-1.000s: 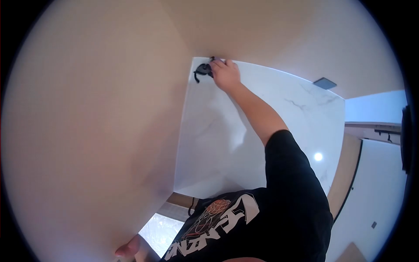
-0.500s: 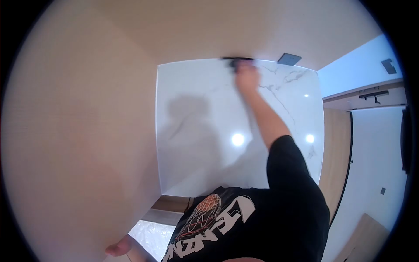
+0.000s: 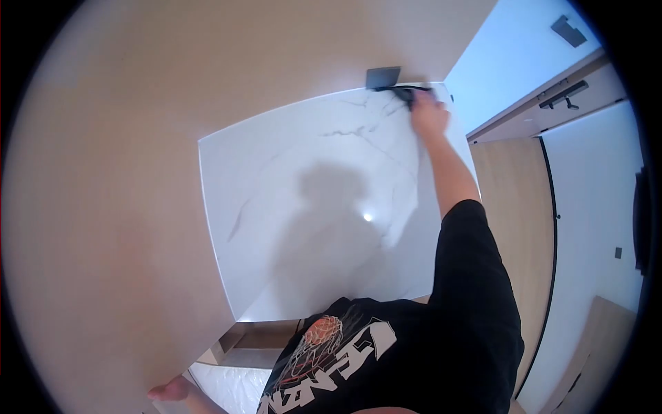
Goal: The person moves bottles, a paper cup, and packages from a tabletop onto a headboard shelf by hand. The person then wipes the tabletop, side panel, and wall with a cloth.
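Observation:
My right hand [image 3: 429,114] is closed around a dark, thin-edged cleaning tool [image 3: 405,94], blurred by motion; its exact kind does not show. The tool lies along the far edge of the white marble-patterned surface [image 3: 276,172], close to its far right corner. Just left of it, a grey socket plate [image 3: 383,77] sits on the beige back panel. Low at the left, my left hand [image 3: 169,390] is by the beige side panel [image 3: 117,241], fingers stretched out and holding nothing. Whether it touches the panel I cannot tell.
Beige panels border the surface at the left and back. To the right are a white wall [image 3: 476,69], a wooden floor strip [image 3: 514,186] and a pale door with a dark handle [image 3: 564,95]. Something white and crinkled [image 3: 234,386] shows at the lower left.
My right hand has carried the tool rightward along the back edge, past the socket plate. The view has turned and shifted right. My left hand stays low at the left.

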A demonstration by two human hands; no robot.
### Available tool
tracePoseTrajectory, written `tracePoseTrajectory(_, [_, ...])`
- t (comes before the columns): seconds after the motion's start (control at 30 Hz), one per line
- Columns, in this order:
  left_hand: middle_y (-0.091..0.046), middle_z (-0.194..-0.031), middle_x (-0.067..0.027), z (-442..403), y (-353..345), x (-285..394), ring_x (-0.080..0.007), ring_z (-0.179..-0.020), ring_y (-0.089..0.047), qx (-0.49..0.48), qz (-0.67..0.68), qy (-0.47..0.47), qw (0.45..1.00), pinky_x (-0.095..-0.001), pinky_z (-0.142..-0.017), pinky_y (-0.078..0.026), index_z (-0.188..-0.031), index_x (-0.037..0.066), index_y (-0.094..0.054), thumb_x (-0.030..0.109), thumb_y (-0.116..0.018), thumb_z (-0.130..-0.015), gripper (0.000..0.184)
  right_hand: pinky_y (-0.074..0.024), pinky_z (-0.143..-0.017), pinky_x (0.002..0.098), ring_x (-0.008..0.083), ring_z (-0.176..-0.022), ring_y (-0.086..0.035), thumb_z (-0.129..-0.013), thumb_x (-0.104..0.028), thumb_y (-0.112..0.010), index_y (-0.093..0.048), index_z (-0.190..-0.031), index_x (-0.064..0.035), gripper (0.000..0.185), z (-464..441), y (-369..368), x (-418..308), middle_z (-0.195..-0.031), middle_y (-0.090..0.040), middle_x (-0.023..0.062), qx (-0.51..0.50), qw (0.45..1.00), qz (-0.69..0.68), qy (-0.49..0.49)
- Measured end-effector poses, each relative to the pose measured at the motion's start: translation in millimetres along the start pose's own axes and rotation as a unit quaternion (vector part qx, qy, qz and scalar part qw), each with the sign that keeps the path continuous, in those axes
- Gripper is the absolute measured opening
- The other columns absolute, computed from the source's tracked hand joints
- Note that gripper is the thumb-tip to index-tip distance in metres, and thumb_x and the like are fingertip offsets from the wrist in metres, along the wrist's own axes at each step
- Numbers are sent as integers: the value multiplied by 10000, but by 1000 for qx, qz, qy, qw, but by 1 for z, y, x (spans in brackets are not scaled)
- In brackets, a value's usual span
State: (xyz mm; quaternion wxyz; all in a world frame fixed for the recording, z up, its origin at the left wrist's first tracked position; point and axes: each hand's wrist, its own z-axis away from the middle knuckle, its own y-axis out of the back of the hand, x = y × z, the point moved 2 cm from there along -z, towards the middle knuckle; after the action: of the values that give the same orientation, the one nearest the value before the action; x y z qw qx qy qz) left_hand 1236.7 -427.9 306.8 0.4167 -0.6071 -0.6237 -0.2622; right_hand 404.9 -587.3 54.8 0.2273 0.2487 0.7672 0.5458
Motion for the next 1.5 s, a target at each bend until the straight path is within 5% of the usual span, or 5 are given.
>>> tracePoseTrajectory(0.37, [-359,-1494,-160,-2,-62,13,-344,-1345,-372,306,-98,15,947,-504,-1108,-313,-1456,-5,-342,473,-341,-958,690,-470,-955,422,319,-1087,-590,-841,-192,-626,-670,-1151,-123,321,111,13,-186,-1143,-660,93,-53,866,-290,404])
tracePoseTrajectory(0.97, [-472,-1413,-147,0,19,10,-332,-1279,-463,268,-133,8,954,-488,-1044,-409,-1396,22,-433,390,-339,-1011,540,-460,-986,396,272,-1166,-580,-853,-79,-544,-676,-1097,-109,279,-44,7,38,-1195,-650,88,51,968,-225,101])
tracePoseTrajectory(1.17, [-477,-1415,-146,2,36,5,-304,-1292,-456,-82,74,28,994,-504,-1059,-386,-1385,17,-456,392,-293,-1012,553,-436,-1002,416,284,-1180,-565,-880,-97,-480,-668,-1127,-99,310,-46,-16,50,-1213,-645,91,130,980,-150,23])
tracePoseTrajectory(1.33, [-616,-1210,-155,10,45,-7,-283,-1107,-585,146,-102,-20,984,-439,-930,-478,-1210,-10,-591,252,-475,-981,366,-417,-1012,419,364,-1175,-541,-872,-106,-469,-629,-1177,-46,349,-37,-25,49,-1240,-615,160,110,977,-83,-162])
tracePoseTrajectory(1.5, [-666,-1075,-155,12,10,-1,-273,-959,-632,199,-388,-112,893,-389,-836,-517,-1103,-41,-629,139,-584,-931,253,-482,-857,482,363,-963,-624,-814,-39,-503,-697,-1103,-137,361,38,20,2,-1068,-675,133,93,951,-257,146])
